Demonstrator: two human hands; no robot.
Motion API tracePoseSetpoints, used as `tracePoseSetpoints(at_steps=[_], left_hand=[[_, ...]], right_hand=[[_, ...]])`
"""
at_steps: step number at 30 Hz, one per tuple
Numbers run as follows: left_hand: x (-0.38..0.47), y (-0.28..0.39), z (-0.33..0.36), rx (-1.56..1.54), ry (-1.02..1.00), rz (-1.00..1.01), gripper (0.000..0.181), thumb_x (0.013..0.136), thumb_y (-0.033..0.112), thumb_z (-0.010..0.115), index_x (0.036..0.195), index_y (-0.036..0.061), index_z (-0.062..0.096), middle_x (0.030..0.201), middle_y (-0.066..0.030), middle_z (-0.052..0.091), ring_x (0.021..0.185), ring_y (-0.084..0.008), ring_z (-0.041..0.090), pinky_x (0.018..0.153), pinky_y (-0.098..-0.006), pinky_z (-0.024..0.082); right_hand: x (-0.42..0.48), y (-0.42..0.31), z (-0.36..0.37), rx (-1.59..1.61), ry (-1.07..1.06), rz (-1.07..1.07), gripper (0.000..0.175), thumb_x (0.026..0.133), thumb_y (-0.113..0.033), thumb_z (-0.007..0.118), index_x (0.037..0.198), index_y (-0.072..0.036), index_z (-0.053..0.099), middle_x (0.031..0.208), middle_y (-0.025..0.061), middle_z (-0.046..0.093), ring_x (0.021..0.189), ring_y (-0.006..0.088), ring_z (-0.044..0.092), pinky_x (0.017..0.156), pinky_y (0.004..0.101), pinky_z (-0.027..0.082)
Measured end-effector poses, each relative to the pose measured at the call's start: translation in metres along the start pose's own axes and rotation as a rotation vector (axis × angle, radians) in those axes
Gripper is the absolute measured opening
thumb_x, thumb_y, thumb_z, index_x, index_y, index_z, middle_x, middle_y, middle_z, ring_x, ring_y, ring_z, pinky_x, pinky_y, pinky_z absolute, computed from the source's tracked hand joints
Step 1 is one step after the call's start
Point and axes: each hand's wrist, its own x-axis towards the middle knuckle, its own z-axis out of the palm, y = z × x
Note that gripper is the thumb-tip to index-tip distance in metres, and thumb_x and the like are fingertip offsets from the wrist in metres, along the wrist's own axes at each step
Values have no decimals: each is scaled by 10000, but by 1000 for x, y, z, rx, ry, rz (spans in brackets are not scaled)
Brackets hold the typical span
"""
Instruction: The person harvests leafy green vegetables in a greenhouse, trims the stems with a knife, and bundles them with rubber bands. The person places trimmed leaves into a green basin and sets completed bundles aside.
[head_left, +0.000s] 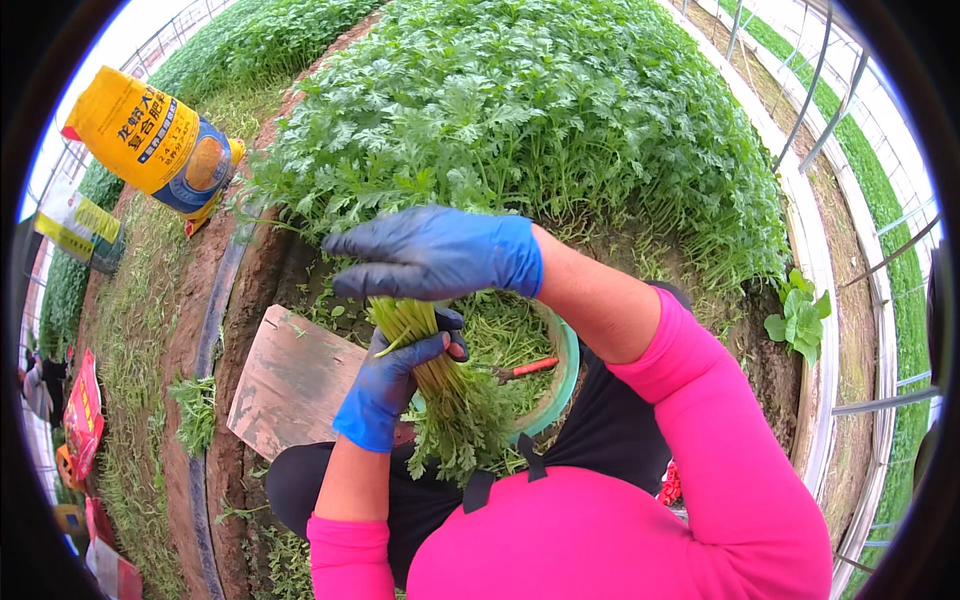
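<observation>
My left hand (401, 382), in a dirty blue glove, is closed around a bunch of leafy greens (457, 405). The pale cut stem ends point away from me, and the leaves hang towards my lap. Over those stem ends lies my right hand (435, 255), also gloved, flat with fingers stretched out; whether its palm presses on them is hidden. Below the bunch stands a round teal tub (574, 360) with loose trimmings (502, 330) inside. A tool with a red handle (535, 367) rests in it, its working end partly covered.
Dense rows of greens (510, 112) grow ahead. A wooden board (292, 382) lies left of the tub. Further left are a drip hose (214, 322), a small pile of greens (195, 412) and a yellow fertilizer sack (150, 142). Metal greenhouse poles (836, 112) line the right side.
</observation>
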Motion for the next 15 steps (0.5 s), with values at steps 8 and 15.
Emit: tracePoseSetpoints(at_steps=[8, 15], left_hand=[[9, -7, -9, -57, 74, 52, 236, 820, 125, 683, 1009, 23, 585, 805, -48, 591, 708, -184, 571, 748, -361, 489], [23, -32, -28, -282, 365, -62, 384, 894, 143, 627, 1253, 150, 489, 1125, -32, 594, 982, -183, 612, 823, -360, 525]], right_hand=[[-10, -8, -17, -97, 272, -41, 560, 794, -340, 739, 1252, -75, 558, 1174, 158, 609, 1077, 342, 584, 924, 402, 474], [-17, -20, 19, -501, -114, -220, 237, 678, -168, 687, 915, -161, 680, 1013, 62, 614, 957, 253, 605, 784, 369, 496]])
